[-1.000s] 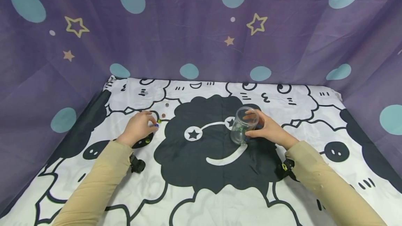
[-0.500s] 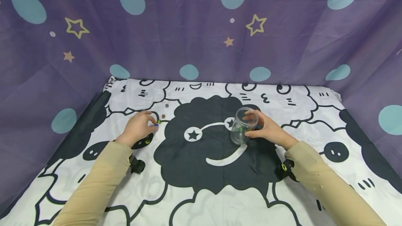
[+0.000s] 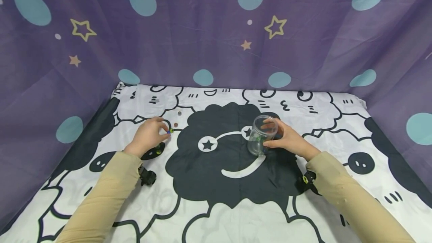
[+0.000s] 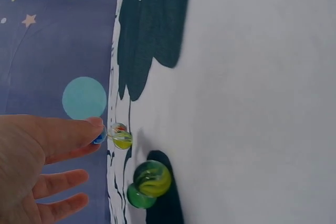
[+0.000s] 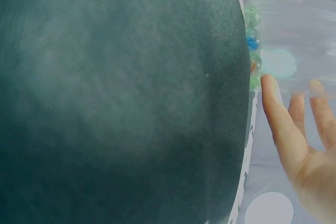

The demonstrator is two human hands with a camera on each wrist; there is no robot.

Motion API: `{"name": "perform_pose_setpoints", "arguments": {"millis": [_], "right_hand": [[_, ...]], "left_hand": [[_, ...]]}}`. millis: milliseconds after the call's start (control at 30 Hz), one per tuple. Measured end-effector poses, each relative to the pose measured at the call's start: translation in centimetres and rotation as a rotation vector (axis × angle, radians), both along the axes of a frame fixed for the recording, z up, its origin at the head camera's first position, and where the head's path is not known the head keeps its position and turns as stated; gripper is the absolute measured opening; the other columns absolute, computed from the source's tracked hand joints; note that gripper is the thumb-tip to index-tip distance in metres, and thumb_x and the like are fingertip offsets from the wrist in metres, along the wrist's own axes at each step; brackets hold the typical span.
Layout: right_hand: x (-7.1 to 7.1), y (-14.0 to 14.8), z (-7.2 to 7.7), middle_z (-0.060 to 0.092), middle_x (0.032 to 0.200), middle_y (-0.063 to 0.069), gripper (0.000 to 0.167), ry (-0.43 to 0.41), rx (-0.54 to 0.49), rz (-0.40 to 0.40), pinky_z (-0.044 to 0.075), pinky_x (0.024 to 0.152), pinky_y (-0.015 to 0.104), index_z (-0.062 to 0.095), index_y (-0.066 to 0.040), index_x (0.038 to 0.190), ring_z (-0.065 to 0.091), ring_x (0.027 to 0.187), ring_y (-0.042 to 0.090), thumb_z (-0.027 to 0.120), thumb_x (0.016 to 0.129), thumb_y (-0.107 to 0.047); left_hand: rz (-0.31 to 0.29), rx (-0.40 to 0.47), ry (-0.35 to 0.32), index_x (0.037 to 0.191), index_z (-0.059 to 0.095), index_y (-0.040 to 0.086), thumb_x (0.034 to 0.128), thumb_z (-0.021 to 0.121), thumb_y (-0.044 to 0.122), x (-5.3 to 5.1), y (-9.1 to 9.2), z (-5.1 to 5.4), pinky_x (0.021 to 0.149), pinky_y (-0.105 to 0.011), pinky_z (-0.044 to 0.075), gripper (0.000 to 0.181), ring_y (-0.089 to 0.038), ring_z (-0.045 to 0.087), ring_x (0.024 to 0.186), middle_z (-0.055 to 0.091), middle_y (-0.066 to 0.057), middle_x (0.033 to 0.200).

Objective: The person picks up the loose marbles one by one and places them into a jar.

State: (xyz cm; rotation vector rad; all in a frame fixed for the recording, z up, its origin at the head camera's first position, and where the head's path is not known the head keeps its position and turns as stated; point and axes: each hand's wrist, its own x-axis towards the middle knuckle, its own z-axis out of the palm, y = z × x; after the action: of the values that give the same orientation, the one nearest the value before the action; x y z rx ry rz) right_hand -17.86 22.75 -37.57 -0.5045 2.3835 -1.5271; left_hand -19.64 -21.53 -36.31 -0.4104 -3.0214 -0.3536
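Thumb and finger of my left hand [image 3: 147, 136] pinch a small blue marble [image 4: 98, 137]. Right beside it, a yellow marble [image 4: 123, 139] lies on the cloth; whether the two touch I cannot tell. Below the hand in the left wrist view are a yellow-green marble [image 4: 153, 179] and a green marble [image 4: 140, 198]. My right hand [image 3: 291, 140] grips an upright clear jar [image 3: 255, 146] from its right side, thumb and fingers around the wall. Several green, blue and orange marbles [image 5: 253, 43] lie at the jar's bottom.
Two brownish marbles [image 3: 179, 113] lie on the cloth beyond the left hand. The black and white patterned cloth [image 3: 233, 218] covers the table, with a purple curtain [image 3: 202, 29] behind and at both sides.
My left hand has shifted slightly away from me with the blue marble, which is now closer to the yellow one. The right hand and the jar have stayed where they were.
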Motion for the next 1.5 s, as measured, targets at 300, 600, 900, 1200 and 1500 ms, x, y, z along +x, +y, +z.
{"name": "perform_pose_setpoints", "arguments": {"millis": [300, 600, 900, 1200, 1500], "right_hand": [[0.0, -0.1, 0.0, 0.045, 0.139, 0.02, 0.073, 0.001, -0.003, 0.004, 0.055, 0.08, 0.031, 0.034, -0.002, 0.141, 0.042, 0.127, 0.038, 0.074, 0.081, -0.012], [-0.1, -0.1, 0.0, 0.045, 0.14, 0.021, 0.073, -0.003, -0.014, 0.008, 0.056, 0.079, 0.031, 0.034, -0.002, 0.141, 0.043, 0.126, 0.038, 0.074, 0.081, -0.011], [0.1, -0.1, 0.1, 0.045, 0.14, 0.02, 0.073, -0.001, 0.011, -0.003, 0.056, 0.079, 0.031, 0.034, -0.003, 0.141, 0.045, 0.124, 0.037, 0.075, 0.081, -0.014], [0.1, -0.1, 0.1, 0.045, 0.14, 0.02, 0.074, 0.002, 0.01, 0.0, 0.056, 0.079, 0.031, 0.033, -0.003, 0.141, 0.045, 0.124, 0.038, 0.075, 0.081, -0.014], [0.2, -0.1, 0.3, 0.044, 0.14, 0.02, 0.072, -0.001, 0.003, -0.001, 0.057, 0.076, 0.032, 0.034, -0.003, 0.141, 0.046, 0.123, 0.038, 0.075, 0.082, -0.013]], "left_hand": [[-0.025, 0.03, 0.035, 0.083, 0.074, 0.002, 0.0813, 0.074, 0.017, 0.4, 0.4, 0.9, 0.098, -0.055, 0.044, 0.015, -0.045, 0.052, 0.116, 0.054, -0.029, 0.127], [-0.033, 0.052, 0.054, 0.081, 0.074, 0.004, 0.0809, 0.074, 0.018, 0.5, 0.9, 1.0, 0.097, -0.055, 0.045, 0.014, -0.044, 0.053, 0.116, 0.055, -0.029, 0.127], [-0.056, 0.04, 0.096, 0.083, 0.074, 0.004, 0.0804, 0.075, 0.018, 0.7, 1.5, 1.2, 0.099, -0.056, 0.043, 0.015, -0.044, 0.052, 0.117, 0.055, -0.027, 0.128], [-0.079, 0.081, 0.095, 0.085, 0.074, 0.004, 0.0802, 0.076, 0.019, 0.9, 2.1, 1.5, 0.098, -0.055, 0.044, 0.016, -0.043, 0.052, 0.118, 0.056, -0.025, 0.128], [-0.091, 0.095, 0.093, 0.085, 0.073, 0.006, 0.0803, 0.076, 0.019, 1.4, 3.3, 1.9, 0.098, -0.054, 0.044, 0.014, -0.043, 0.05, 0.119, 0.052, -0.024, 0.132]]}}
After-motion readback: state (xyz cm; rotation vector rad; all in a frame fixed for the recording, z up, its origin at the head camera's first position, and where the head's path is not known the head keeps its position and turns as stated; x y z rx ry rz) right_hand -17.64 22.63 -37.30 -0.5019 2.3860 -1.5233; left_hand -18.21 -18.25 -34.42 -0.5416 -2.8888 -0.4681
